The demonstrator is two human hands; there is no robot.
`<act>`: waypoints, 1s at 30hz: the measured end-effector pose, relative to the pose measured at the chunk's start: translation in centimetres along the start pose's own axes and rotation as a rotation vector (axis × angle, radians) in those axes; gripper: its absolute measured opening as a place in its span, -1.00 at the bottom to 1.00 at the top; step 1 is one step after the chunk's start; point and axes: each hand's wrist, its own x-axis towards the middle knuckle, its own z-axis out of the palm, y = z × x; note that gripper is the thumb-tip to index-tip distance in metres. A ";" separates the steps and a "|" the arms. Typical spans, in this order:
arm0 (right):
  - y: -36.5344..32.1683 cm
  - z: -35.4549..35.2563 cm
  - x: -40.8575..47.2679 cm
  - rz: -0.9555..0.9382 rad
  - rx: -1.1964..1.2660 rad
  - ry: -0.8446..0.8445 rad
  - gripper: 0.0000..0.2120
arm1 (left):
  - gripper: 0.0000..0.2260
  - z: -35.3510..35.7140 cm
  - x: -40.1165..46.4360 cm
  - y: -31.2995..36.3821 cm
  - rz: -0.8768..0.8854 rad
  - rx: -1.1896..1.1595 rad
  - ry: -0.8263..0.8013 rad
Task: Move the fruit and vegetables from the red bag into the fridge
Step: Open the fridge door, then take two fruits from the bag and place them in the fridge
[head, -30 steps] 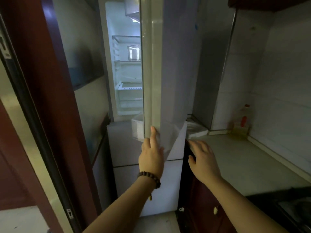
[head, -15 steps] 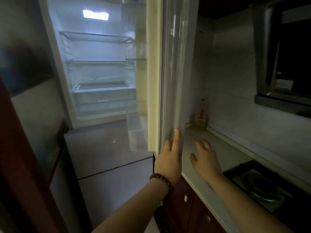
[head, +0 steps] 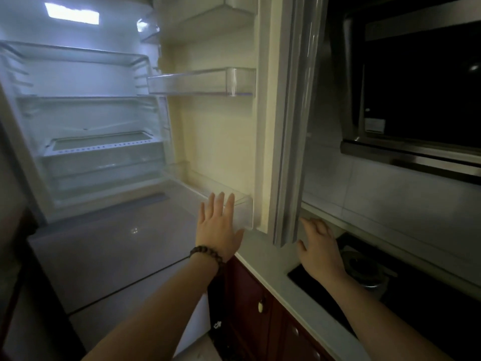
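With the fridge door (head: 221,142) swung wide for loading, the left hand (head: 217,227) lies flat-fingered, empty, against its lowest bin; the right hand (head: 318,247), spread, holds nothing.

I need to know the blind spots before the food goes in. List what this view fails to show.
- Red bag and produce: nowhere in the head view.
- Crisper drawer: contents blurred behind frosted plastic.
- Right hand: fingertips hidden behind the fridge door edge.
- Top door shelf: cut off by the upper edge.
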 end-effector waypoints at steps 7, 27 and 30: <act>1.3 -0.5 0.0 0.062 -0.036 0.018 -0.49 | -0.31 2.3 3.4 1.7 0.130 -0.108 -0.149; 5.3 -3.8 -1.4 0.247 -0.145 0.078 -0.52 | -0.21 4.3 8.3 5.9 0.135 -0.085 -0.306; 5.0 -4.4 -1.9 0.267 -0.154 0.095 -0.51 | -0.23 4.1 7.6 6.4 0.134 -0.091 -0.274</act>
